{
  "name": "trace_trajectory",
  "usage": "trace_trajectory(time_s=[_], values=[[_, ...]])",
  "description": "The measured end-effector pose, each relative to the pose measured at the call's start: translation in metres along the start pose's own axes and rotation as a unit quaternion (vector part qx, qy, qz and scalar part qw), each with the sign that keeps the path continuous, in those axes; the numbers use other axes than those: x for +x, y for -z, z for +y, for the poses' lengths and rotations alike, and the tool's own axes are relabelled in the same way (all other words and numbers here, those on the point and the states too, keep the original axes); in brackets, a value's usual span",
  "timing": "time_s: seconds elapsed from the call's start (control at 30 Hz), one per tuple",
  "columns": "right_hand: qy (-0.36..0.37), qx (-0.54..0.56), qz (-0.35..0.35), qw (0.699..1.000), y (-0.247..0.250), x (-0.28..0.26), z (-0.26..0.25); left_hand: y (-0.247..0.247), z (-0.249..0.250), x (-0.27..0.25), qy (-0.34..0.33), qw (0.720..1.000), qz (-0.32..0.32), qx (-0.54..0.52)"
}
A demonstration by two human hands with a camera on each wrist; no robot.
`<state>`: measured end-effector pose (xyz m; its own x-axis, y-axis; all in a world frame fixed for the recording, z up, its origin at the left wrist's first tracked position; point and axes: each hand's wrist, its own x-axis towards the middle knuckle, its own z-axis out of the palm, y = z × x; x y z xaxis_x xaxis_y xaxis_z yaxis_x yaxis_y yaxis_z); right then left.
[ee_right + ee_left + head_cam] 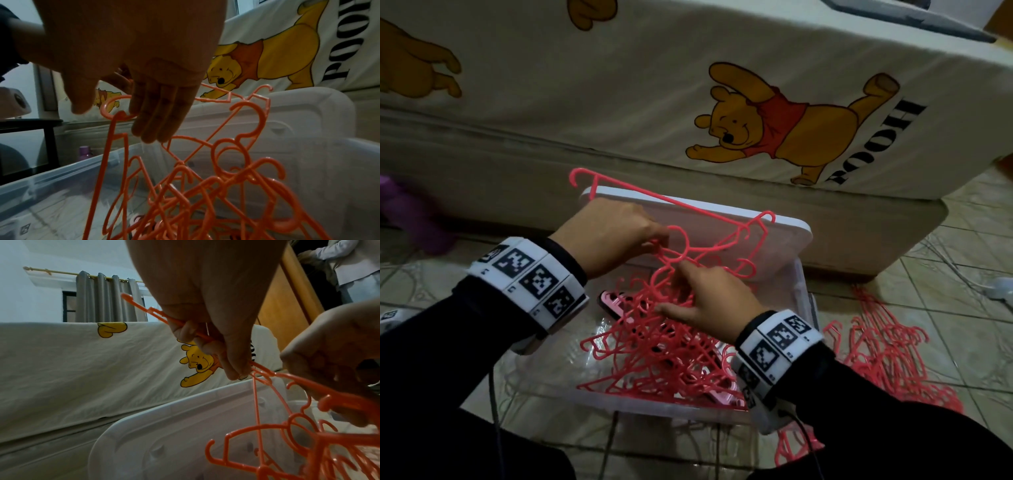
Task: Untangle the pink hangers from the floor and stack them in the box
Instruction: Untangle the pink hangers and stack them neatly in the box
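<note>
A: Our left hand (607,236) pinches the bar of one pink hanger (667,200) and holds it up over the clear box (803,294). Our right hand (709,301) has its fingers loose and spread, poking into the tangled bunch (650,346) that hangs down into the box.

B: What could go wrong?

A: We think the hooks can catch. If we pull hard, the whole bunch may come up and spill out, or a thin hanger may snap.

B: Are more hangers left?

A: Yes, a pile on the floor (887,359) lies beside the box, on the right.

B: What can't we see?

A: We cannot tell which hooks are locked together. Our right hand hides the middle of the knot. A paler pink thing (616,303) sits in the box, half covered.
</note>
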<state>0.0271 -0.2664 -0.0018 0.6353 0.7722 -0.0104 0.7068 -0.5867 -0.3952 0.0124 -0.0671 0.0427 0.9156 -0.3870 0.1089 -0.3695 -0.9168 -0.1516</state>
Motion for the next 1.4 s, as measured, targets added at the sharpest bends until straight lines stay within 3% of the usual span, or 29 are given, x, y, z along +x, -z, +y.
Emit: trace_trajectory(time_s=[0.17, 0.37, 0.53, 0.63, 0.73, 0.83, 0.93, 1.07, 1.2, 1.27, 1.37, 1.4], values=[[-0.018, 0.086, 0.022, 0.996, 0.0, 0.007, 0.007, -0.001, -0.003, -0.001, 0.008, 1.0, 0.012, -0.014], [-0.063, 0.089, 0.093, 0.99, 0.015, 0.011, 0.023, 0.002, -0.008, -0.004, 0.01, 0.998, 0.005, -0.058], [-0.126, 0.1, 0.104, 0.981, 0.035, 0.011, 0.043, 0.016, -0.008, -0.01, -0.008, 0.993, 0.094, -0.077], [-0.139, 0.145, 0.121, 0.972, 0.046, 0.008, 0.048, 0.019, -0.008, -0.011, 0.043, 0.981, 0.154, -0.112], [-0.138, 0.165, 0.175, 0.961, 0.058, 0.005, 0.054, 0.016, -0.014, -0.008, 0.141, 0.965, 0.162, -0.147], [-0.152, 0.244, 0.218, 0.933, 0.069, 0.002, 0.061, 0.012, -0.022, -0.006, 0.206, 0.938, 0.155, -0.231], [-0.168, 0.332, 0.269, 0.888, 0.078, 0.0, 0.066, 0.006, -0.027, -0.004, 0.23, 0.912, 0.135, -0.311], [-0.192, 0.43, 0.308, 0.826, 0.079, 0.001, 0.067, 0.005, -0.019, 0.0, 0.255, 0.814, 0.115, -0.51], [-0.231, 0.481, 0.294, 0.793, 0.074, 0.004, 0.067, 0.004, -0.01, 0.001, 0.197, 0.84, 0.161, -0.479], [-0.258, 0.45, 0.271, 0.811, 0.07, 0.006, 0.068, 0.005, -0.01, 0.002, 0.199, 0.846, 0.187, -0.458], [-0.262, 0.191, 0.236, 0.916, 0.063, 0.008, 0.069, 0.001, -0.01, 0.003, 0.213, 0.867, 0.181, -0.413], [-0.247, 0.106, 0.233, 0.935, 0.059, 0.008, 0.067, -0.001, -0.009, 0.003, 0.213, 0.876, 0.177, -0.395]])
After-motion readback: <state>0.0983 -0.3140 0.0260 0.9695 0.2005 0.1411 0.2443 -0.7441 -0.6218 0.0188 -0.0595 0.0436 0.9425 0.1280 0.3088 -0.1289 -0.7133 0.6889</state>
